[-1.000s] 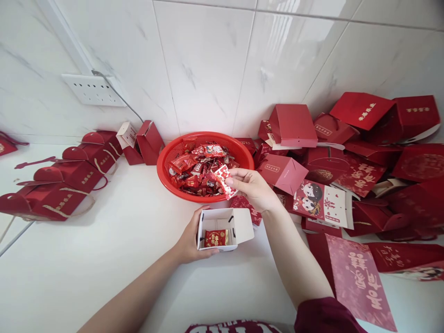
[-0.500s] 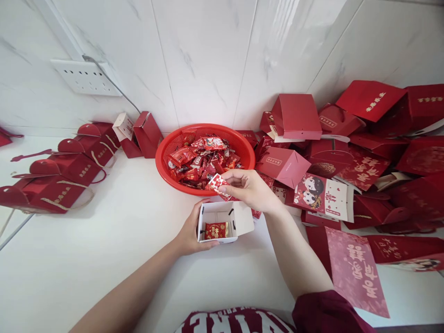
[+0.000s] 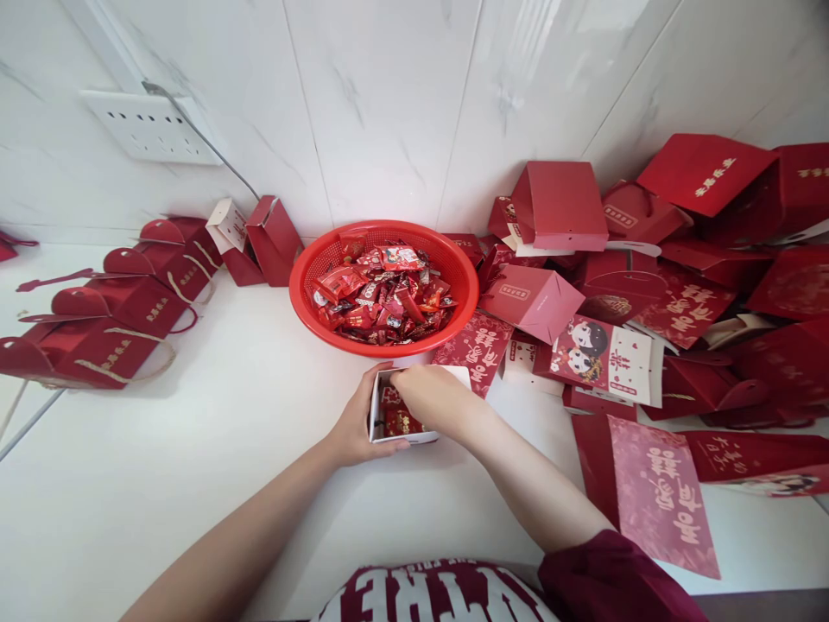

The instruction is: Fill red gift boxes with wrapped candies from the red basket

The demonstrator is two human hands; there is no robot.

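A small open box with a white inside stands on the white counter. My left hand grips its left side, thumb along the near edge and fingers behind. Reaching in from the right, my right hand has its fingers down inside the box on a red-and-white wrapped candy; the fingertips are partly hidden. Nearer to me in the box lies a red candy with gold print. Just behind the box, a red plastic basket holds a heap of red-wrapped candies.
Several red gift boxes with cord handles stand in a row at left. Two narrow boxes lean near the wall. A large pile of red boxes fills the right side. A wall socket has a cable plugged in.
My right hand has moved down and slightly left with the red-and-white candy, from above the box to inside it. My left hand keeps hold of the box.
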